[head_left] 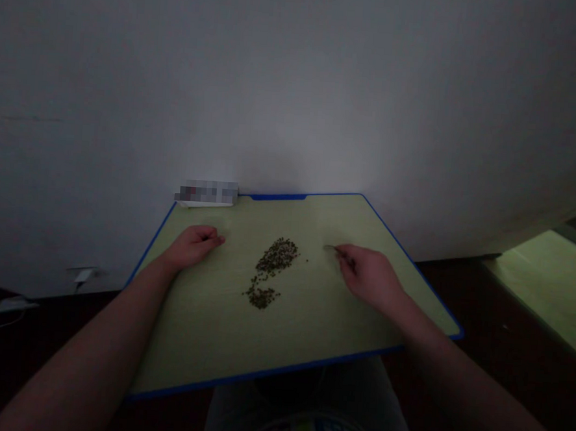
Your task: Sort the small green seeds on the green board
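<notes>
A pile of small dark and pale grains, like seeds or dried beans, lies in the middle of the small table. Just below it is a smaller heap of darker grains, joined to the pile by a thin scatter. My left hand rests as a loose fist on the tabletop, left of the pile, with nothing visible in it. To the right of the grains, my right hand pinches a thin, pointed tool, its tip turned toward the pile. Dim light hides the tool's exact kind.
A white box, partly blurred out, stands at the table's back left corner. Blue edging runs round the tabletop, which meets a plain wall. A plug and cables are at lower left; a pale surface lies at right.
</notes>
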`<state>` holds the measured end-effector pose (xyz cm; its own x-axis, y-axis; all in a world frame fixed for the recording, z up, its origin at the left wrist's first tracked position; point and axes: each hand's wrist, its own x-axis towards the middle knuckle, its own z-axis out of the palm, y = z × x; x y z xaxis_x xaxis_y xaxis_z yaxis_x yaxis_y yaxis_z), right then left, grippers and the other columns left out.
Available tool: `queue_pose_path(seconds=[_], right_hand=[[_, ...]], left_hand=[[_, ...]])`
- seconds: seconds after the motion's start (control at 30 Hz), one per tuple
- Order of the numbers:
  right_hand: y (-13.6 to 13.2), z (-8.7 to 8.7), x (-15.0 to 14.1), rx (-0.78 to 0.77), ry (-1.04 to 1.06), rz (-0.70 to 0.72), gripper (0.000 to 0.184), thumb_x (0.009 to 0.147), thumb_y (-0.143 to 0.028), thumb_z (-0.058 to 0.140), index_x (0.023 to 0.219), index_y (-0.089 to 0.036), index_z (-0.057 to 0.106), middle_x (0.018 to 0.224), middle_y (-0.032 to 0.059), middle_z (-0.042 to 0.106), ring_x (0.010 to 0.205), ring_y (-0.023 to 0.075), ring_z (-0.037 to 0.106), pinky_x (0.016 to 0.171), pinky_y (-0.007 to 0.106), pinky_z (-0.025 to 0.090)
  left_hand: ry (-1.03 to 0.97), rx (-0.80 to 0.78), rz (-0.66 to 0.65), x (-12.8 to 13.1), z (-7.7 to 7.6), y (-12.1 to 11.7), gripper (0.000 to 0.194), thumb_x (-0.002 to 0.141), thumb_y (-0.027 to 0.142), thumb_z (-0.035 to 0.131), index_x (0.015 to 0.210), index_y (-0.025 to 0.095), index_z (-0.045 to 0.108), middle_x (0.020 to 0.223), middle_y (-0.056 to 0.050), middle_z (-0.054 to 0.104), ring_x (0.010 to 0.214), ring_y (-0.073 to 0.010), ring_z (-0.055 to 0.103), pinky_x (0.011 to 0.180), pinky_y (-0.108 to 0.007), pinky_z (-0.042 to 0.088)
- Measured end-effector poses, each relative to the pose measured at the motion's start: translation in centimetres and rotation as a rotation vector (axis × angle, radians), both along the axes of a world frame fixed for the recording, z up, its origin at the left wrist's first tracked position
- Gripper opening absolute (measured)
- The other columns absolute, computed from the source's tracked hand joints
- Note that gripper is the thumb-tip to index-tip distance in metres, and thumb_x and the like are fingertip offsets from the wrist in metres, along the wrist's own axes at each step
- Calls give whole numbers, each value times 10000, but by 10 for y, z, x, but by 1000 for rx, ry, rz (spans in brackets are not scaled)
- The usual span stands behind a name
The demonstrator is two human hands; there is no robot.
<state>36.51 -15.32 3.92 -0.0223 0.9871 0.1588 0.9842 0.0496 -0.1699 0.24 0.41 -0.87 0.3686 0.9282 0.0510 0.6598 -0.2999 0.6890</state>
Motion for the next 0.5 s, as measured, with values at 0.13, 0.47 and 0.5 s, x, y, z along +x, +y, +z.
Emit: queue_pose_path(seconds=[0.13, 0.47, 0.5], right_hand=[[23, 8, -8, -13, 15, 63, 345, 951, -203, 480, 1216, -181, 701, 1007, 86, 778, 888, 215, 713, 780, 305, 499], [23, -8, -20, -98, -36, 209, 324, 982, -209, 467, 1172, -213, 729, 921, 92, 730, 844, 205, 665, 759, 289, 445], [19, -8, -20, -107, -19, 223, 322, 978, -201, 472, 1172, -214, 730, 929, 90, 732, 846, 202, 664, 766, 288, 446]], left_hand=[[1, 24, -10, 0, 0, 0, 424, 742, 507, 539, 502, 205, 363, 509, 44, 308, 496, -100, 334, 483, -234, 285], [-7, -19, 6, 3, 2, -2, 395, 722, 503, 535, 502, 212, 385, 522, 43, 311, 501, -103, 330, 491, -255, 284], [-10, -22, 8, 3, 2, -2, 399, 720, 512, 534, 502, 212, 385, 521, 44, 308, 500, -103, 329, 488, -255, 282]])
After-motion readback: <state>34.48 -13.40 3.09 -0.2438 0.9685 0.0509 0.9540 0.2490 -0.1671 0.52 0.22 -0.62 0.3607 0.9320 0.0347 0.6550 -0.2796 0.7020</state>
